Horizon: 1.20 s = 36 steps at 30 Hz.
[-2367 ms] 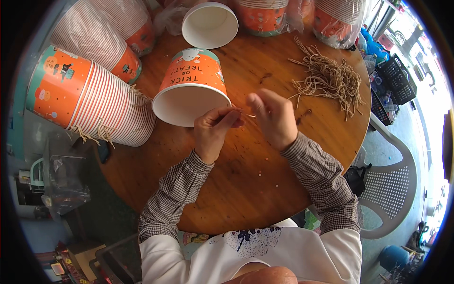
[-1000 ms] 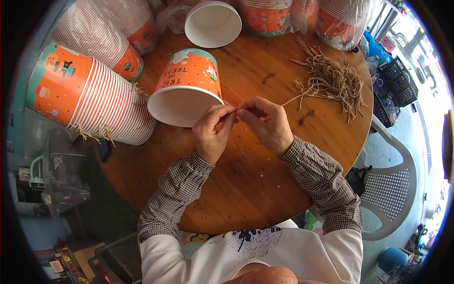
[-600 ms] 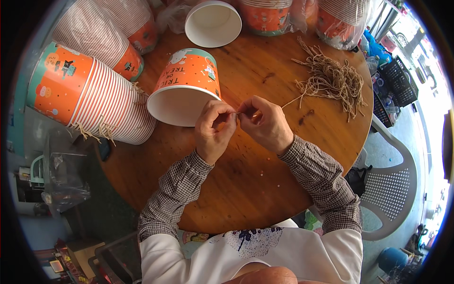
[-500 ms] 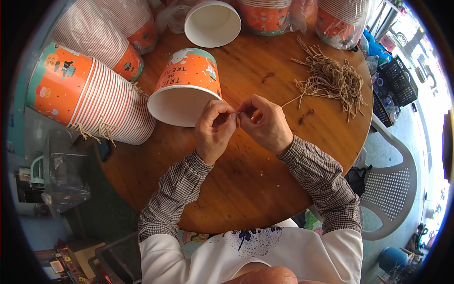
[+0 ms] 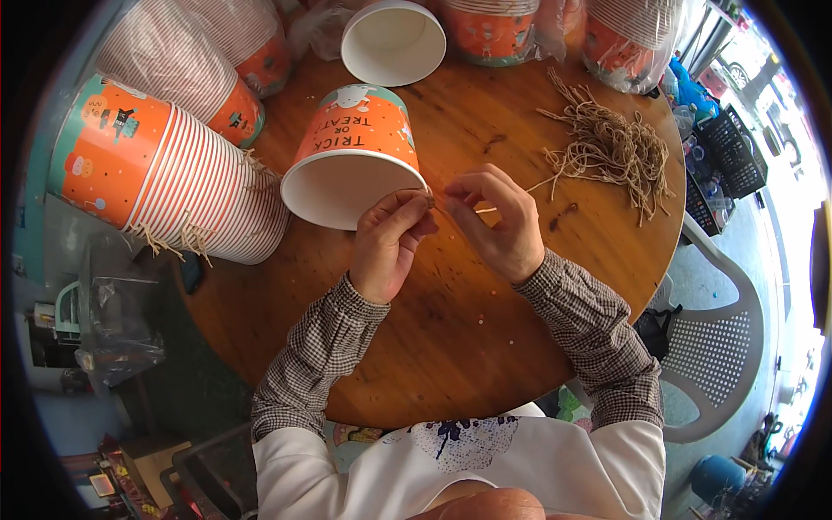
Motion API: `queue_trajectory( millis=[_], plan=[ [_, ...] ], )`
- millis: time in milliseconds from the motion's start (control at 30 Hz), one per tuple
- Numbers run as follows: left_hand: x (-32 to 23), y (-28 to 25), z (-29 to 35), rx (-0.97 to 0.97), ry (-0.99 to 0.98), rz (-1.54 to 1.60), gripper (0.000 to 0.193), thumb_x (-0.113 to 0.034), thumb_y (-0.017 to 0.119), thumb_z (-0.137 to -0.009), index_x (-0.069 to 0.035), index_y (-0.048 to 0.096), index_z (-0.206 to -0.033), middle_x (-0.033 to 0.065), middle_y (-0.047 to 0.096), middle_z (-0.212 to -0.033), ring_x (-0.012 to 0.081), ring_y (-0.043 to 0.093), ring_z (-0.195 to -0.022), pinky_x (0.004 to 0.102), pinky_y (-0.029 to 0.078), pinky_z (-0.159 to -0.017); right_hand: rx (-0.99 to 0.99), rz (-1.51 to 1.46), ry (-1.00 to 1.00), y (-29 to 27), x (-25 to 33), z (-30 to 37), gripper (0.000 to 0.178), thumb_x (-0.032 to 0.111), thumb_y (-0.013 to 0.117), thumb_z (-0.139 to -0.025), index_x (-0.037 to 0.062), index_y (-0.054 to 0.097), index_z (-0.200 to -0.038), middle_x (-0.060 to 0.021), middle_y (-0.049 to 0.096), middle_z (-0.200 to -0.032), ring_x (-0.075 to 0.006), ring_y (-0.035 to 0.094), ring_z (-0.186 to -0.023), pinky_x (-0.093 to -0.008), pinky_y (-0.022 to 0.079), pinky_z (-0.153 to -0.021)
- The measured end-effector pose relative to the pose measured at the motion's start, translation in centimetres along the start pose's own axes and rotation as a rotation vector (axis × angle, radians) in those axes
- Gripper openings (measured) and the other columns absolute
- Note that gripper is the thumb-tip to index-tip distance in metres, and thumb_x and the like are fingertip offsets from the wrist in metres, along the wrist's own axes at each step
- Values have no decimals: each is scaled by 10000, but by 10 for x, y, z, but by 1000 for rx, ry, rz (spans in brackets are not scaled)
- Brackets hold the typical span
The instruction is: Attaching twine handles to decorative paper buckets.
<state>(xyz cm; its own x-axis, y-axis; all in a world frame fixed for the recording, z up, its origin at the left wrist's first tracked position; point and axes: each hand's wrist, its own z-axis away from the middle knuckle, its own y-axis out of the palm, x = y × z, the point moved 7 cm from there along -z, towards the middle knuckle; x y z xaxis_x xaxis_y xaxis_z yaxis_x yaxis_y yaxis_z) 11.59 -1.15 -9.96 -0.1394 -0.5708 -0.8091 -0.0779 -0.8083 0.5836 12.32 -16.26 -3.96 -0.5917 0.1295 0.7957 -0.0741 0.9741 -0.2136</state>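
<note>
An orange and teal paper bucket (image 5: 360, 139) lies on its side, its white-rimmed mouth facing me. At the right edge of that rim, my left hand (image 5: 392, 238) is closed in a pinch on a bit of twine (image 5: 487, 210); the grip hides most of the bit. Just to its right, my right hand (image 5: 501, 221) has thumb and forefinger slightly apart, the other fingers curled. The strand shows in the gap of that hand and runs up to a tangled heap of brown twine (image 5: 615, 160) at the right.
A long nested stack of matching buckets (image 5: 195, 182) lies at the left, twine ends sticking out. Behind it are bagged stacks (image 5: 186, 74). A white-lined bucket (image 5: 394, 48) stands at the back of the round wooden table (image 5: 416, 347). A grey plastic chair (image 5: 711, 347) is on the right.
My right hand has moved off from the left, its fingertips parting. The bucket has turned and shifted slightly right. My left hand keeps its pinch by the rim.
</note>
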Motion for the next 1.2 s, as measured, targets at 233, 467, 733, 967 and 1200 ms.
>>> queue_trajectory(
  millis=[233, 467, 733, 967, 1200],
  plan=[
    [2, 2, 1, 15, 5, -33, 146, -83, 568, -953, 4, 655, -1031, 48, 666, -914, 108, 620, -792, 254, 529, -760, 35, 306, -241, 8, 8, 5, 144, 71, 712, -777, 65, 656, -909, -52, 619, -869, -228, 607, -777, -334, 525, -628],
    [2, 13, 8, -81, -15, 70, 131, -42, 602, -927, 23, 662, -1025, 52, 680, -936, 113, 643, -828, 244, 539, -778, 19, 690, -509, 12, 28, 9, 155, 110, 696, -768, 73, 642, -909, -21, 588, -836, -194, 590, -745, -315, 498, -580],
    [-8, 13, 3, 29, 217, -537, 148, -41, 614, -928, 21, 641, -1060, 30, 670, -910, 86, 627, -806, 218, 530, -763, 55, 299, -62, 0, 2, 0, 115, 96, 685, -779, 61, 632, -874, -59, 611, -756, -215, 592, -661, -319, 507, -582],
    [-12, 10, 3, -9, 274, -568, 117, -76, 616, -938, 4, 627, -1023, 13, 638, -912, 80, 598, -821, 229, 510, -765, 157, -306, 567, -4, -32, 3, 118, 91, 613, -875, -22, 604, -909, -6, 625, -755, -47, 554, -639, -214, 471, -580],
    [-14, 9, 1, 38, 382, -631, 125, -117, 642, -933, 1, 605, -948, -7, 613, -842, 37, 550, -727, 192, 461, -650, 174, -285, 560, -2, -39, 4, 110, 89, 616, -881, -11, 597, -923, 2, 605, -752, -42, 541, -629, -202, 460, -565]
  ],
)
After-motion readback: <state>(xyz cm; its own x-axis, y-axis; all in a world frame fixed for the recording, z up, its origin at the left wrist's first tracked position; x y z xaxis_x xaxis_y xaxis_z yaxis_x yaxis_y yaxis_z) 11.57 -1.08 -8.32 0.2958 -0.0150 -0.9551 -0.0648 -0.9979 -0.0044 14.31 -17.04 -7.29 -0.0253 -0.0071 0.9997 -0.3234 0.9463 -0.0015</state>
